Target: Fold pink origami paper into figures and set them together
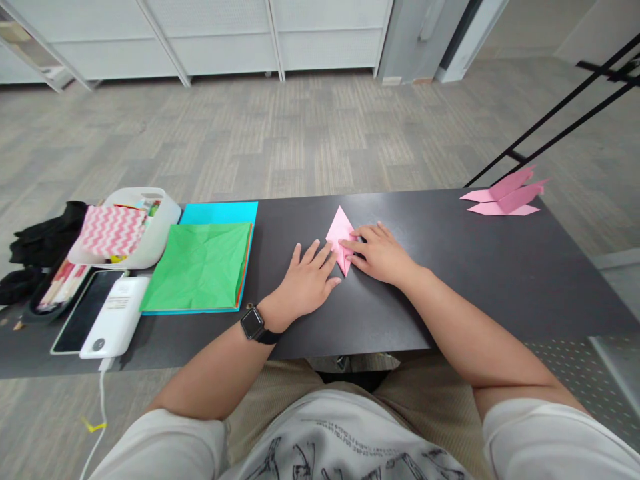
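Observation:
A small pink sheet of folded origami paper (341, 227), shaped like a narrow diamond, lies flat on the dark table in front of me. My left hand (307, 280) rests palm down at its left side, fingers spread, with the fingertips at the paper's lower left edge. From the right, my right hand (383, 252) reaches over the paper. Its fingers are stretched out and press on the right half, covering part of that edge. A watch (253, 323) is on my left wrist.
Pink folded paper birds (505, 197) stand at the table's far right. To the left lie green paper (200, 267) on a blue sheet (220, 212), a white basket (167, 230), a white power bank (115, 317) with a cable, a phone (83, 313) and black cloth (47, 233).

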Demonstrator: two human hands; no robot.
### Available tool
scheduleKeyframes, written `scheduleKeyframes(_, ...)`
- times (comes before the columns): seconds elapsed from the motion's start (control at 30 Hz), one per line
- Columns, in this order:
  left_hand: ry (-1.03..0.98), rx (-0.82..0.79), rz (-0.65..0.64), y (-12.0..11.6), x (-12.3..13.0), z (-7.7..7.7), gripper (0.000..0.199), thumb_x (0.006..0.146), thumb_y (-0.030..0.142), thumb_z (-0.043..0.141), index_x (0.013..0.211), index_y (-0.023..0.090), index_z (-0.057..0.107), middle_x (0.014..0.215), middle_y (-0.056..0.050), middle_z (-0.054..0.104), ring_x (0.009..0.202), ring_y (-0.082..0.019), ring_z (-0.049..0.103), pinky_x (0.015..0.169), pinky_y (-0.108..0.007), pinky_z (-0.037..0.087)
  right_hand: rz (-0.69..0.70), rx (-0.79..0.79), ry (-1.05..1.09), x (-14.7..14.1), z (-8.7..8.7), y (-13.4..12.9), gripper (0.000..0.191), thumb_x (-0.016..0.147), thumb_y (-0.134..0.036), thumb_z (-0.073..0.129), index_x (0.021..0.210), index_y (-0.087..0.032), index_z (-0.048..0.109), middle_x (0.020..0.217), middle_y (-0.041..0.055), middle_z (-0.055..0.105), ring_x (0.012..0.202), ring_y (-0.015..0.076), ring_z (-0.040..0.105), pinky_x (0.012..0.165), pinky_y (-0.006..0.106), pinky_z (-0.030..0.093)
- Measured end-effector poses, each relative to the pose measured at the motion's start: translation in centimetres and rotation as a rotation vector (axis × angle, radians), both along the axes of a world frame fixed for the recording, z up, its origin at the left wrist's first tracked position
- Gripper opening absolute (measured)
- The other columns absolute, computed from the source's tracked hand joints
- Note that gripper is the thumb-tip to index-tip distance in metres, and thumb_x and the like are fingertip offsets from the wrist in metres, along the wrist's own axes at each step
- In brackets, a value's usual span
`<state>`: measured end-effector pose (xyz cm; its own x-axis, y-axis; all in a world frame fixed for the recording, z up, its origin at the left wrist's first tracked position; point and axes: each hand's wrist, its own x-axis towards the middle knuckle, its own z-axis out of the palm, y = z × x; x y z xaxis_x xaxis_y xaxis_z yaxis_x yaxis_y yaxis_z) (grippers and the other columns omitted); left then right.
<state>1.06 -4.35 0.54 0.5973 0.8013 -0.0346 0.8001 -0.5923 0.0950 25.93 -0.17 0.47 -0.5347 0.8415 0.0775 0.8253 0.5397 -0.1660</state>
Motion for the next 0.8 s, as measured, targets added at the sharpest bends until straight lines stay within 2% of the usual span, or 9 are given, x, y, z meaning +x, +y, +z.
scheduleKeyframes(0.27,0.014,-0.012,-0.032,-1.8,0.5,0.6,0.065,0.112,0.051,0.044,0.17,0.021,0.042,0.179,-0.011,0.036,0.165,-0.04,0.032,0.133,-0.071,0.027,-0.01,-0.026,-0.007,-0.1,0.3,0.0,0.044,0.107,-0.04,0.062,0.15,-0.033,0.068,0.146,0.0134,0.064,0.138,0.0352,0.057,0.127,0.072,0.032)
scheduleKeyframes(0.5,0.039,-0.025,-0.042,-2.9,0.8,1.5,0.062,0.112,0.052,0.044,0.166,0.021,0.049,0.179,-0.011,0.036,0.163,-0.042,0.035,0.132,-0.07,0.029,-0.012,-0.047,0.004,-0.2,0.7,-0.2,0.043,0.107,-0.039,0.063,0.149,-0.034,0.069,0.145,0.013,0.064,0.138,0.035,0.056,0.126,0.072,0.033)
scheduleKeyframes(0.8,0.016,-0.013,-0.058,-3.7,0.8,1.4,0.062,0.11,0.046,0.051,0.164,0.017,0.05,0.176,-0.014,0.041,0.16,-0.042,0.04,0.132,-0.071,0.028,-0.012,-0.063,0.002,-0.2,0.6,-0.1,0.044,0.107,-0.039,0.062,0.15,-0.034,0.068,0.148,0.0135,0.063,0.14,0.0354,0.055,0.126,0.073,0.034)
